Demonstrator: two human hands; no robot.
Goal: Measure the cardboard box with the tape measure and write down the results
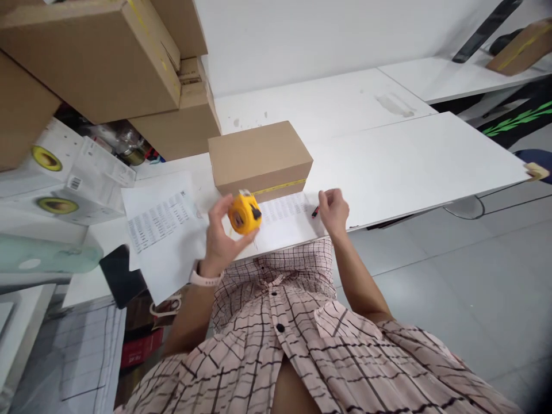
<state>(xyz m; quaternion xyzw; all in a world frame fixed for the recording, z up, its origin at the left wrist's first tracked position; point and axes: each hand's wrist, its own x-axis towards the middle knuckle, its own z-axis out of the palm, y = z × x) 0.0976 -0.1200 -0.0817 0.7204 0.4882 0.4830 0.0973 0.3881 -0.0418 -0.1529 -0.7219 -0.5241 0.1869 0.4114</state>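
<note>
My left hand (221,238) is wrapped around a yellow tape measure (244,214) with a black button, held up in front of a closed brown cardboard box (261,155). A yellow printed strip runs along the box's near side. At the right, my right hand (334,211) is curled shut above the table's front edge. From its fingers a short black-and-red pen (315,212) points down toward a printed sheet (284,211). Most of the pen is hidden by the hand. The sheet lies between the box and my body, partly covered by the tape measure.
Stacked cardboard boxes (95,57) rise at the left above white boxes with avocado pictures (64,172). Other printed papers (161,224) and a dark flat object (123,276) lie left of me. The white table (388,167) stretches right, toward another carton (520,49).
</note>
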